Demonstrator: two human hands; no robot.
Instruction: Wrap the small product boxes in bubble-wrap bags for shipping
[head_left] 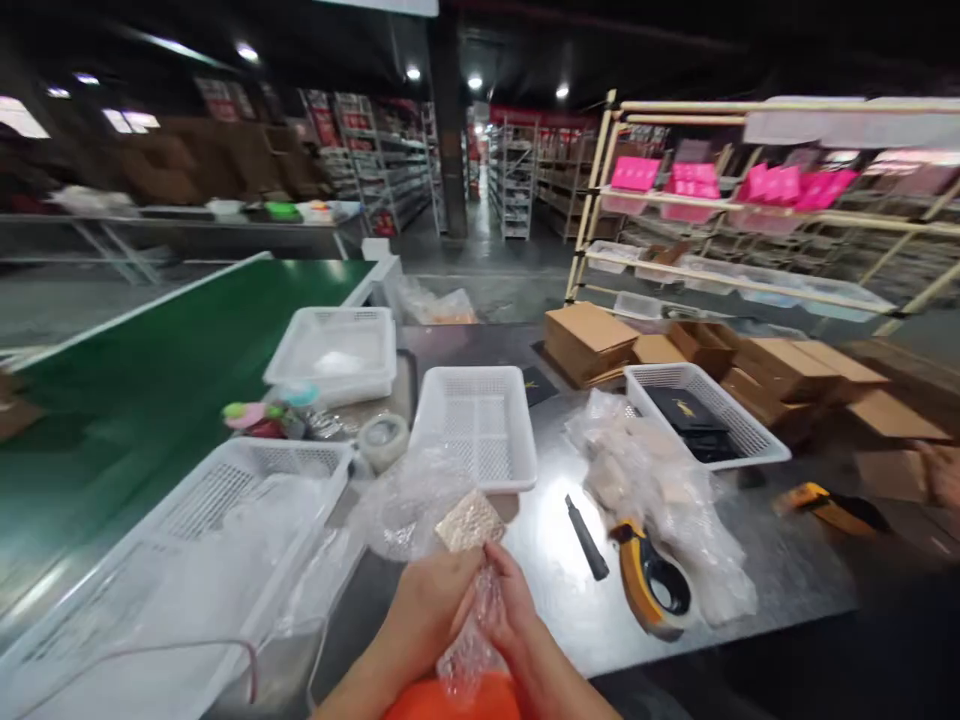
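Observation:
My left hand (pixel 439 600) and my right hand (pixel 514 605) meet low in the middle of the head view, fingers closed on a sheet of bubble wrap (pixel 465 665). At their fingertips a small flat tan piece (pixel 472 520) sits in the wrap; I cannot make out what it is. More clear bubble wrap (pixel 405 505) lies just beyond my left hand. Right of my hands are a dark box cutter (pixel 586 538) and a yellow-and-black tape dispenser (pixel 649 585). Behind these lies a heap of bubble-wrapped pieces (pixel 660 490).
White baskets stand around: one ahead (pixel 527 430), one with black packets (pixel 780 455), a long one at left (pixel 289 450). A tape roll (pixel 382 440) lies near a stacked basket (pixel 390 350). Cardboard boxes (pixel 589 345) line the right back. A green conveyor (pixel 150 370) runs left. Another person's hand (pixel 943 470) shows at right.

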